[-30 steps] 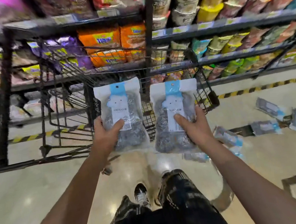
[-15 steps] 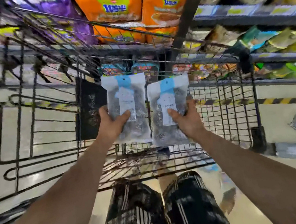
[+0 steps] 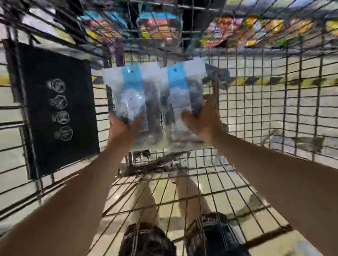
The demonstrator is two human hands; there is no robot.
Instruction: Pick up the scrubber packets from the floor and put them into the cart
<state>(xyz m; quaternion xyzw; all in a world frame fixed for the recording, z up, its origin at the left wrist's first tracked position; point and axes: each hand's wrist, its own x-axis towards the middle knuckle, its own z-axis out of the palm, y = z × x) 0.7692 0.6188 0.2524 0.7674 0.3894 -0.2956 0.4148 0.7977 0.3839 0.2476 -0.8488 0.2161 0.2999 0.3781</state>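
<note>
Both arms reach down into the black wire cart (image 3: 258, 96). My left hand (image 3: 123, 129) grips the lower edge of one scrubber packet (image 3: 131, 94), a clear bag of steel scrubbers with a blue and white header. My right hand (image 3: 203, 119) grips a second, matching scrubber packet (image 3: 181, 88). The two packets are side by side and touching, low inside the basket near its mesh floor (image 3: 195, 190). The picture is blurred by motion.
A black panel with white round symbols (image 3: 58, 107) hangs on the cart's left wall. Store shelves of colourful snack bags (image 3: 257, 23) show beyond the far wall. The tiled floor with a yellow-black stripe (image 3: 278, 81) lies outside; my legs show under the mesh.
I have leaned forward over the cart. Both hands have carried the packets down from the rim into the basket and brought them together.
</note>
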